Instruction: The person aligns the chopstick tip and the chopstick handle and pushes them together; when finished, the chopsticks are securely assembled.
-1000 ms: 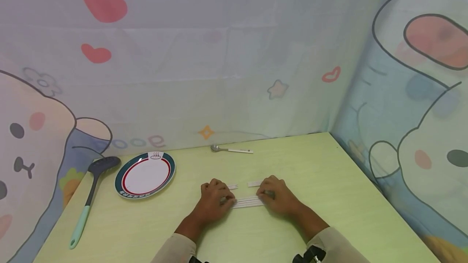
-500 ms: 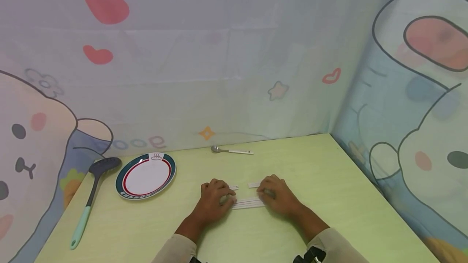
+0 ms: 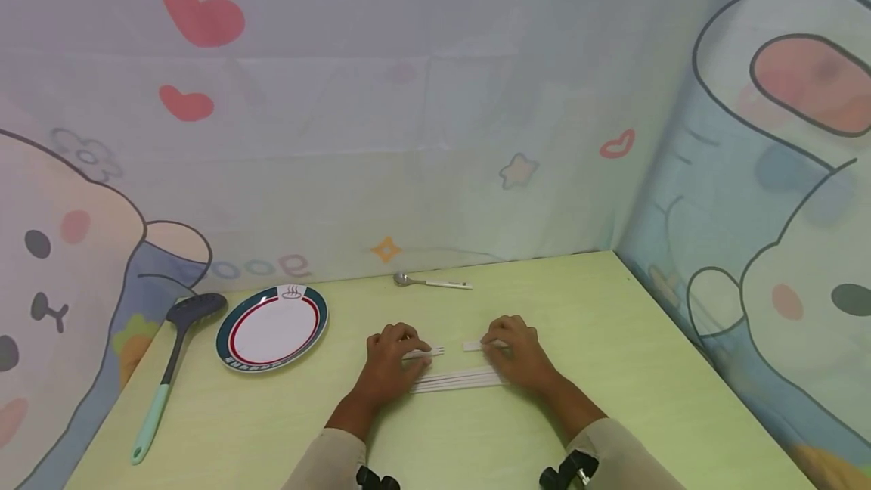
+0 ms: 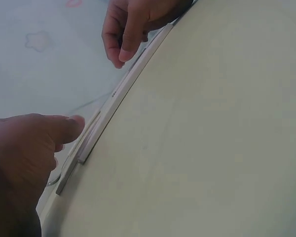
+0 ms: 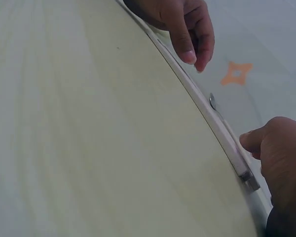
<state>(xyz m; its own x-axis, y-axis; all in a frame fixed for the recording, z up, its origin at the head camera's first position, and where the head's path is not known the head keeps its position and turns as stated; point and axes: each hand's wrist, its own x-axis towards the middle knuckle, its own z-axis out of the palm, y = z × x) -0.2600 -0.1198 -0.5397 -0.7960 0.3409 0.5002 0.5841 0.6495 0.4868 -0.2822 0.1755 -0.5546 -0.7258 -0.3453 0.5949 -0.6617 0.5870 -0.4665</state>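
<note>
Several thin white sticks that look like chopsticks (image 3: 457, 379) lie side by side on the table, level with each other. My left hand (image 3: 389, 365) hovers just beyond their left end, fingers bent and thumb apart, next to a narrow white piece with a split tip (image 3: 437, 351). Past their right end is my right hand (image 3: 520, 354), its fingertips at a second short white strip (image 3: 471, 345), partly hidden by the fingers. In the wrist views both thumbs (image 4: 71, 127) stretch out over the stick row (image 5: 207, 108), with nothing held between fingers and thumb.
A spoon with a white handle (image 3: 435, 283) lies near the back edge. On the left are a plate with a dark green rim (image 3: 317, 331) and a black-headed ladle-like utensil with a mint handle (image 3: 153, 418). A printed cloth (image 3: 327, 97) stands behind the table.
Both hands have let go of the stick ends and shifted away from me, the left one also leftward. More of the stick row now shows. The sticks stay in place.
</note>
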